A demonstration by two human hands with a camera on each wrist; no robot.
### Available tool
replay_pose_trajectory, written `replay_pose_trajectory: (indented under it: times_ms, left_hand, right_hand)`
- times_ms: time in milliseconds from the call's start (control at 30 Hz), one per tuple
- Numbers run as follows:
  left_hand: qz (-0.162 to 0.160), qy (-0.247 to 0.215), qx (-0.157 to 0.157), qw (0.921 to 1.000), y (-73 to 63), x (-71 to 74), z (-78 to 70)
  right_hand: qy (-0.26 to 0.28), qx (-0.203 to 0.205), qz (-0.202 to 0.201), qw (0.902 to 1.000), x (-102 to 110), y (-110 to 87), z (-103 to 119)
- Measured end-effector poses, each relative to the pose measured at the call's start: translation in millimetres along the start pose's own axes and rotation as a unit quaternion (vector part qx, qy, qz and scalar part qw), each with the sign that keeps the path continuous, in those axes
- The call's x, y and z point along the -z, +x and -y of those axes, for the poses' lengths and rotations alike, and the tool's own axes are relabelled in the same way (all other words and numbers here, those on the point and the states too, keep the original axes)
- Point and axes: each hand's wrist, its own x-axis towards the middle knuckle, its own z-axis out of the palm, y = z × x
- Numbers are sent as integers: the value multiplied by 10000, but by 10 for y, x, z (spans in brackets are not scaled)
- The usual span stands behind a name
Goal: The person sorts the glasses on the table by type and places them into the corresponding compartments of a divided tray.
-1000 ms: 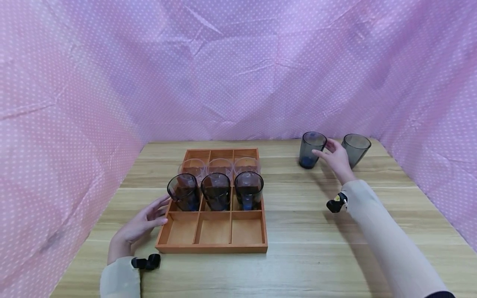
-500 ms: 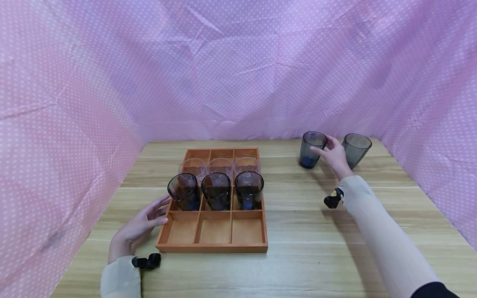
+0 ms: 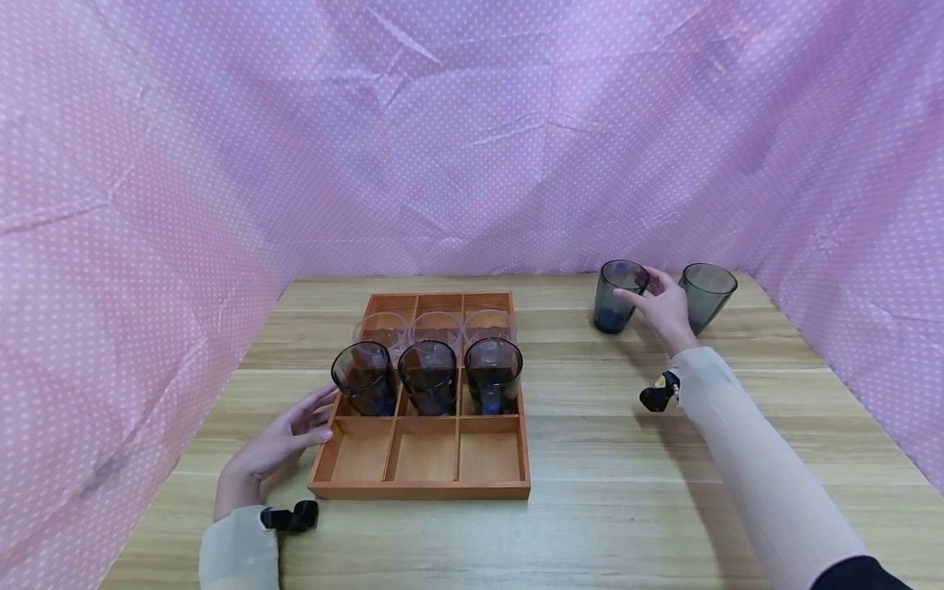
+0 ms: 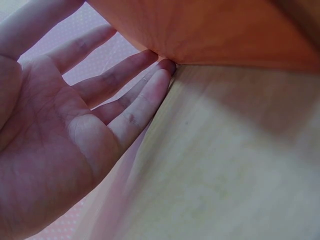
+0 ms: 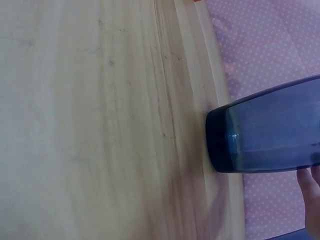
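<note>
A wooden divided tray (image 3: 420, 492) lies left of centre, its orange-brown side (image 4: 215, 35) filling the top of the left wrist view. My left hand (image 3: 273, 447) touches that left side with fairly straight fingers. Several dark grey tumblers (image 3: 428, 385) stand in the tray's compartments, with clear glasses (image 3: 435, 328) behind them. At the back right, my right hand (image 3: 666, 315) holds a grey tumbler (image 3: 612, 315) from its right side, thumb in front and fingers behind. That tumbler (image 5: 275, 130) appears sideways in the right wrist view, with fingertips at its wall.
Another grey tumbler (image 3: 710, 295) stands just right of my right hand. The wood-grain table (image 3: 590, 492) runs back to a pink polka-dot cloth (image 3: 472, 164), which hangs around the back and sides.
My right wrist shifts slightly left and up, and the thumb lies a little farther over the tumbler. The left hand and the tray stay in place.
</note>
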Motion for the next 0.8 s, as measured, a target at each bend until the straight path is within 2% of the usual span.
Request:
replay_pose_trajectory:
  times_ms: [300,433,567,800]
  left_hand:
    - [32,72,-201,9998,2,26,14]
    - [19,134,-198,9997,1,27,7]
    - [12,120,-126,9998,5,24,-3]
    - [41,64,-11,10000,3,20,-12]
  right_hand:
    - [-48,124,-90,9999,-15,-106,31]
    - [-22,154,-43,9999,-23,-181,50]
    - [42,218,62,9997,-29,-307,108]
    - [-4,332,489,9983,-34,-584,232]
